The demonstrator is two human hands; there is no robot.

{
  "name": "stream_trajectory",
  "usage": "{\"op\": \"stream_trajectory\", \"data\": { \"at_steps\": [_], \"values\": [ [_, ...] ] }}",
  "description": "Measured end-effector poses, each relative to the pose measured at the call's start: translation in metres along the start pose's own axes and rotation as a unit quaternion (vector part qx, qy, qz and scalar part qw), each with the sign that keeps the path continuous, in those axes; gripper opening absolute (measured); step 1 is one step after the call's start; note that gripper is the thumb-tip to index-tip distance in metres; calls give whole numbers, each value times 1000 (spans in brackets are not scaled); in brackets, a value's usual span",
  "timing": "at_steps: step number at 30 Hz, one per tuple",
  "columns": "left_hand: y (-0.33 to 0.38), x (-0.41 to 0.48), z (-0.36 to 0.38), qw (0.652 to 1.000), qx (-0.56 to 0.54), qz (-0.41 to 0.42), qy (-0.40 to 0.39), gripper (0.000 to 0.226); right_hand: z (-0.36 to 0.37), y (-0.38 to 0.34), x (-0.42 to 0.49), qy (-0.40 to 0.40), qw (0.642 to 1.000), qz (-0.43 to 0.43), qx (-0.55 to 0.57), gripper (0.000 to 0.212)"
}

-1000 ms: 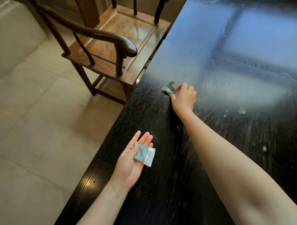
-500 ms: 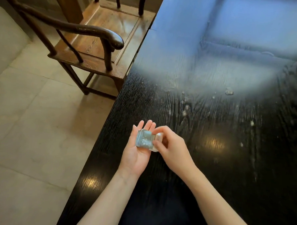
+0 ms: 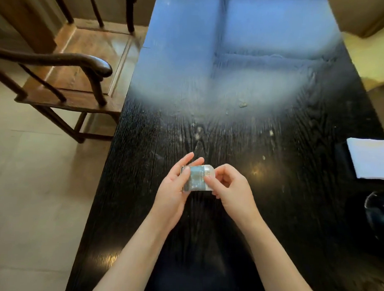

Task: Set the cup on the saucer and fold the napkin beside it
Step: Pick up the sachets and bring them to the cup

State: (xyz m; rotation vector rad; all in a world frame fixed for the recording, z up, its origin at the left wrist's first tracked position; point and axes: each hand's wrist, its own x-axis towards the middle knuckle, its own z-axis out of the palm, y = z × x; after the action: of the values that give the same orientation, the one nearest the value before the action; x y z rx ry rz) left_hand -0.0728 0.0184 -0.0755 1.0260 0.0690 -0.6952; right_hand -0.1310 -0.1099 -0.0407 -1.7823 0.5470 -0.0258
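Note:
Over the near middle of the black table (image 3: 242, 130), both hands hold a small blue-green and white packet (image 3: 196, 178). My left hand (image 3: 173, 188) cradles it from the left, thumb on its front. My right hand (image 3: 229, 186) pinches its right end with thumb and fingertips. A white folded napkin (image 3: 372, 158) lies flat at the table's right edge. Below it, cut off by the frame's right edge, sits a dark glossy round dish or cup (image 3: 379, 210); which of the two it is I cannot tell.
A dark wooden armchair (image 3: 80, 70) stands left of the table, its armrest close to the table's edge. Beige tiled floor (image 3: 30, 193) lies to the left. Small crumbs and pale specks (image 3: 243, 104) dot the tabletop's middle. A yellowish seat (image 3: 371, 58) is at the far right.
My right hand came back from the far left table edge with a small scrap and joined my left hand at the packet. The view swung right, revealing the napkin and dark dish.

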Motion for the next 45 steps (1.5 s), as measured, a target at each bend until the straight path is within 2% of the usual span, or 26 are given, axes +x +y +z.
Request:
{"op": "stream_trajectory", "data": {
  "at_steps": [2,4,6,8,11,14,17,20,24,26,30,34,38,43,45],
  "values": [
    [11,-5,8,984,175,8,-17,26,-26,-10,-1,-48,996,-35,-63,16],
    [24,-8,22,951,301,17,-68,20,-52,-22,-3,-88,986,-66,-128,17],
    [35,-10,42,926,358,1,-123,14,-74,-32,-7,-91,977,-88,-174,18],
    [39,-12,67,911,389,2,-137,10,-92,-37,-14,-42,979,-96,-172,15],
    [31,-21,107,924,374,44,-69,9,-113,-32,-34,71,995,-34,-67,11],
    [10,-38,152,945,321,70,1,10,-132,-16,-67,88,995,39,8,15],
    [-16,-57,193,950,307,47,-3,10,-164,-4,-98,102,994,25,42,9],
    [-38,-73,231,946,321,22,-36,7,-216,5,-126,90,996,8,26,9],
    [-57,-90,279,898,425,12,-110,13,-287,20,-160,18,1000,-1,-22,9],
    [-71,-101,302,898,422,7,-126,13,-314,29,-173,24,1000,-5,-8,9],
    [-117,-126,339,935,350,5,-53,10,-344,55,-199,92,987,57,121,18],
    [-172,-147,357,951,310,-7,2,13,-357,88,-224,102,977,81,168,22],
    [-220,-156,360,943,330,-30,17,16,-370,123,-234,151,977,91,118,16],
    [-258,-143,353,927,369,-64,-3,20,-379,167,-232,128,985,114,32,22],
    [-271,-136,351,920,386,-70,7,19,-383,179,-228,107,988,109,-1,34]
  ]
}}
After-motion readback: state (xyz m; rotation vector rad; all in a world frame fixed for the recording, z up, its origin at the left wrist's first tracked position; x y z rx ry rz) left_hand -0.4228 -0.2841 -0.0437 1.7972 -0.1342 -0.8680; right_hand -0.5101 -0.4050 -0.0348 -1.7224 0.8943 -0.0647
